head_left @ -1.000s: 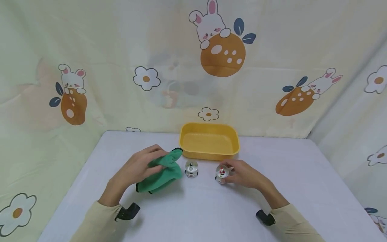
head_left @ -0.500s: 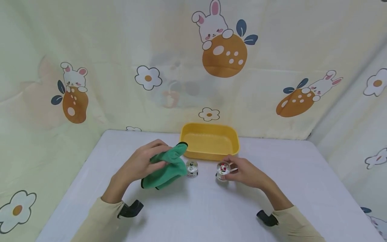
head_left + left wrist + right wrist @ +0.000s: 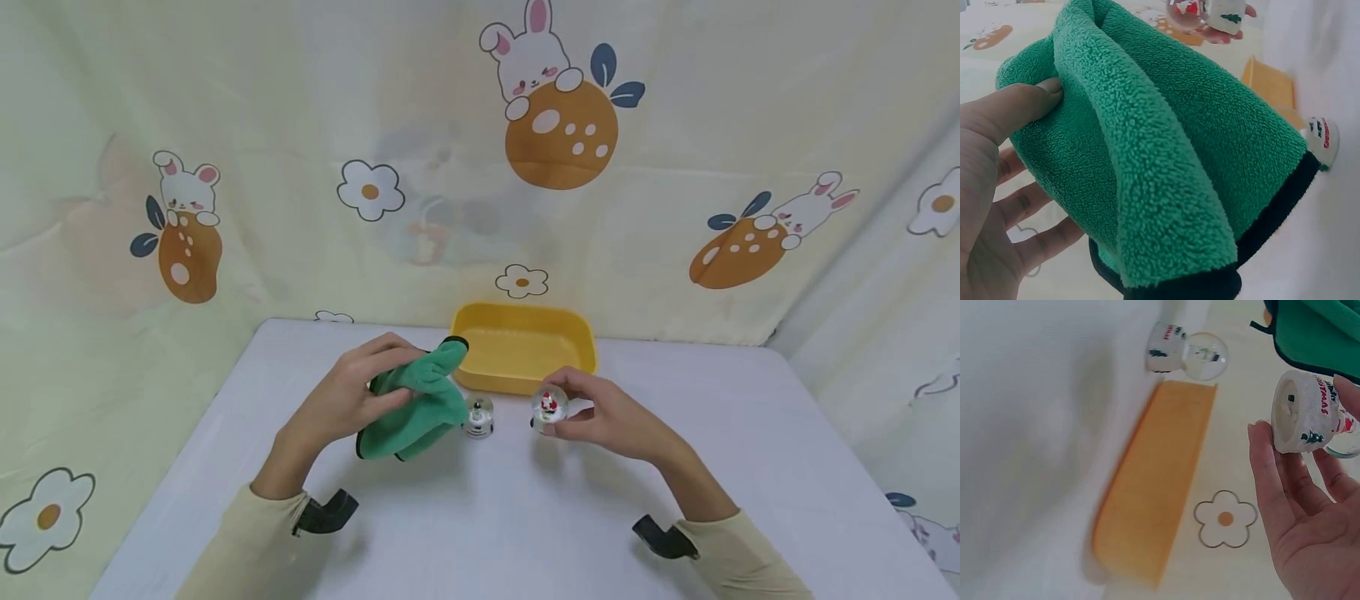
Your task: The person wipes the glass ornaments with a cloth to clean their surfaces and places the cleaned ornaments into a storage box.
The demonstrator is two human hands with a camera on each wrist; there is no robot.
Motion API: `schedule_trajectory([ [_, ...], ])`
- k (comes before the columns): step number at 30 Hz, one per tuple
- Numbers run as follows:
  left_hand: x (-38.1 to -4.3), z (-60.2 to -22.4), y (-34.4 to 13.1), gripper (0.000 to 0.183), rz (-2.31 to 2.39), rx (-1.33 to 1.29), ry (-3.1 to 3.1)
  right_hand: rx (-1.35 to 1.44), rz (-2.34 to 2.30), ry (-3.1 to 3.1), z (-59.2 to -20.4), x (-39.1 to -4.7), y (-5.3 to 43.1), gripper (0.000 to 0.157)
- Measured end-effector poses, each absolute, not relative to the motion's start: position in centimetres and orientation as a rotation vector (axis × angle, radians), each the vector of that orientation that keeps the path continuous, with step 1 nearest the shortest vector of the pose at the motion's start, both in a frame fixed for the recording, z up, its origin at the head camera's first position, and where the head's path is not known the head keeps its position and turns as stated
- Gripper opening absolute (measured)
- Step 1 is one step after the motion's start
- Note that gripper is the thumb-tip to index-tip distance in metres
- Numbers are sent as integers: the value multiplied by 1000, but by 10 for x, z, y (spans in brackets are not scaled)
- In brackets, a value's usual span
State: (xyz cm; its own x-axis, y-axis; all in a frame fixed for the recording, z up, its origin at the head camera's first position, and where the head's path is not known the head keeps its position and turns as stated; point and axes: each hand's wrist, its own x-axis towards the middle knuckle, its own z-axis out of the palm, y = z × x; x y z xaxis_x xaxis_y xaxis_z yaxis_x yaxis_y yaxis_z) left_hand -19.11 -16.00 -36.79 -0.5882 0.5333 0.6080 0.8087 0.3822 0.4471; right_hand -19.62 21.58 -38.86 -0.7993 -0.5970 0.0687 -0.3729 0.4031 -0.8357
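My left hand [image 3: 365,389] pinches a green cloth [image 3: 426,402] with black edging, thumb on the near face and fingers behind, as the left wrist view shows. The cloth hangs folded above the table. In my right hand [image 3: 603,417] is a small snow globe [image 3: 549,406] with a red-and-white figure inside, held off the table between thumb and fingers. Its white base [image 3: 1302,412] carries Christmas lettering and faces the right wrist camera. A second snow globe [image 3: 479,418] stands upright on the table just right of the cloth, which overlaps its left side slightly in the head view.
A yellow tray [image 3: 525,384] stands at the back of the white table [image 3: 480,525], behind both globes. A patterned curtain [image 3: 300,208] hangs behind and at the sides. Black wrist cameras [image 3: 327,512] jut from both sleeves.
The right hand has raised its snow globe off the table. The left hand has carried the cloth up and to the right, closer to the standing globe.
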Motion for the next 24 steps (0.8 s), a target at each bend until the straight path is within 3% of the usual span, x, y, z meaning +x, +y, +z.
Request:
schedule_trajectory([
  [24, -185, -357, -125, 37, -1266, -1222, -2117, -1004, -1363, 2499, -341, -175, 181, 41],
])
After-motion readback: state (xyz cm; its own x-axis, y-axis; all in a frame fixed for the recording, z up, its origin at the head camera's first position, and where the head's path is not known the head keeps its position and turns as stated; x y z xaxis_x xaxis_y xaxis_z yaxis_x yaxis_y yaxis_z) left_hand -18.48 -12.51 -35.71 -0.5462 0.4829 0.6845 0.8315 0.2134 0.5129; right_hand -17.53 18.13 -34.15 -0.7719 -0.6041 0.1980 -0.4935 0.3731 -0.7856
